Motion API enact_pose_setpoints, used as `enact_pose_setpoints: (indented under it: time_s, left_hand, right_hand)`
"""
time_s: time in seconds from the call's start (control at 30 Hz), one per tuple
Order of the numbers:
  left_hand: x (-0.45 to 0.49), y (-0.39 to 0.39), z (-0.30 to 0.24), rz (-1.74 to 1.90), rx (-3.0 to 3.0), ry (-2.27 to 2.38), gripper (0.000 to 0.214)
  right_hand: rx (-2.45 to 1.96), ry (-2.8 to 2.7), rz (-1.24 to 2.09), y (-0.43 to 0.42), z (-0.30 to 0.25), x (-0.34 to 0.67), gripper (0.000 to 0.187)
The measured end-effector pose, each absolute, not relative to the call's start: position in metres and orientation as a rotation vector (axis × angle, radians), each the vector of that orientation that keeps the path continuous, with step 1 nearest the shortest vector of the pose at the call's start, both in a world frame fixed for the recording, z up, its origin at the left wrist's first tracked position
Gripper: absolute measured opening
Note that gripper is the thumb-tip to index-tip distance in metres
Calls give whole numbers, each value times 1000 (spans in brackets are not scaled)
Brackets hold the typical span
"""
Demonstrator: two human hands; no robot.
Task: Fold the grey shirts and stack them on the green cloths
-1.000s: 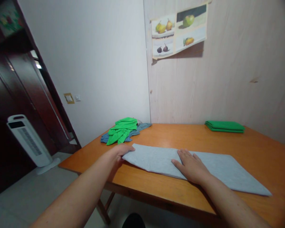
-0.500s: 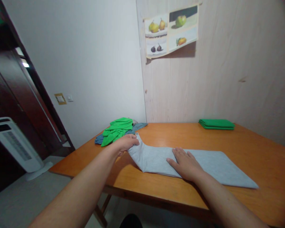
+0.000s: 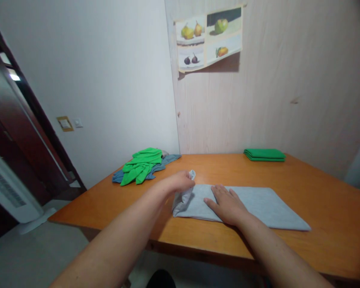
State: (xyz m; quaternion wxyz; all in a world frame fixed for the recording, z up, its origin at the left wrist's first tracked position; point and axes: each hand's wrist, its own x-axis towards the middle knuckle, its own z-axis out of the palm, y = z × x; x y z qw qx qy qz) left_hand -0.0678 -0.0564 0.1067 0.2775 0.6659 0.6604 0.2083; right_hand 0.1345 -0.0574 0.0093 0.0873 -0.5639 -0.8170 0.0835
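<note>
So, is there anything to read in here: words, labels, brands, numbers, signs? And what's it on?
No text can be read in this view.
Grey cloth: small dark marks on the tip poking out by the left hand, too small to tell whether they are letters.
Fruit pictures on the wall: no lettering that I can make out.
White floor unit: cut off by the picture's edge; no legible marking.

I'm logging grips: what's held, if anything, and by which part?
The left hand holds the gray cloth by its left end; the right hand rests on it.
</note>
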Motion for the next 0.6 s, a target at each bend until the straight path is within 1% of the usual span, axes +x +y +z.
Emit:
enact_pose_setpoints:
  time_s: [0.17,0.37,0.6]
  left_hand:
    - [-53,-55,101,421,1941,1778,12]
    - [-46,-50,91,337,2015,1812,6]
    - [-39,-48,75,328,2023,1824,11]
  right_hand:
    - [-1665,-2436,252,-58,10,134,83]
    - [-1660,-2425,266,-60,13,134,82]
    - [-1649,-2414,272,-60,13,134,81]
